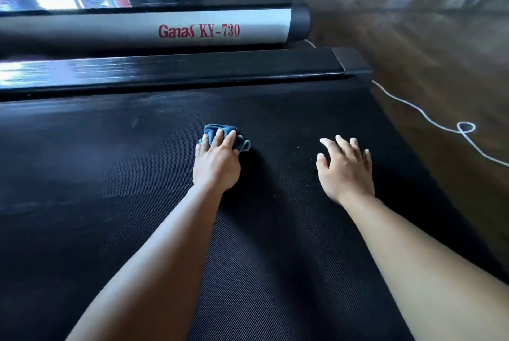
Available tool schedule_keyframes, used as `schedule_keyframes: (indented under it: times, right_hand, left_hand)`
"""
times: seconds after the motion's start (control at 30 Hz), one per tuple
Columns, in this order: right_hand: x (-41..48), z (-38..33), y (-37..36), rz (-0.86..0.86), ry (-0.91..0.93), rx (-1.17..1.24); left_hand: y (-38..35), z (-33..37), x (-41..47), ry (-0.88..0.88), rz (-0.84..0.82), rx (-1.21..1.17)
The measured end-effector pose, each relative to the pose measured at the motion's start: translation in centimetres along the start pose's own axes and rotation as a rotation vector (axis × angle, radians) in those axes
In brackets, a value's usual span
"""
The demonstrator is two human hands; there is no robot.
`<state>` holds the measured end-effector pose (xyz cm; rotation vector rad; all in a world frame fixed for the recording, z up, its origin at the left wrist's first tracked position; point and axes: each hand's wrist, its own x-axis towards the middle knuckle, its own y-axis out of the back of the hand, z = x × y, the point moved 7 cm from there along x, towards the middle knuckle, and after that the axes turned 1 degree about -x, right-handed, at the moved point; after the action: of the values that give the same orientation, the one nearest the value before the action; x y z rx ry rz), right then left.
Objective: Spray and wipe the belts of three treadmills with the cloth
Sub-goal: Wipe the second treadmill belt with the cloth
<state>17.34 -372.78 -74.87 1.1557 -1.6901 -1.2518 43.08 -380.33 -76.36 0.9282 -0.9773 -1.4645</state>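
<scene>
Your left hand (216,160) reaches forward, fingers curled over the bunched blue cloth (213,130) on the belt (110,175); your right hand (345,167), just beside it, lies spread flat.

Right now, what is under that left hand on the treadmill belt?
A bunched blue cloth, held down on the black belt by the left hand. Its far edge and right side show past the fingers; the part beneath the palm is covered.
</scene>
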Motion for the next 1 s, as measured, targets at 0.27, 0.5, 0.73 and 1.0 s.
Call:
schedule_keyframes:
  times: [0.27, 0.5, 0.73, 1.0]
  right_hand:
    - [-0.5, 5.2, -0.7, -0.048, -0.122, -0.034]
    - [-0.5, 5.4, -0.9, 0.001, -0.119, -0.053]
    - [-0.4, 5.3, -1.0, -0.003, -0.111, -0.073]
    - [-0.3, 5.3, -1.3, 0.005, -0.115, -0.065]
  left_hand:
    - [-4.5, 12.7, -2.0, -0.341, -0.064, 0.033]
    - [-4.2, 10.0, -7.6, -0.415, -0.073, 0.004]
    - [-0.6, -0.7, -3.7, -0.07, 0.022, 0.017]
    - [-2.6, 7.1, 4.1, -0.102, 0.044, 0.053]
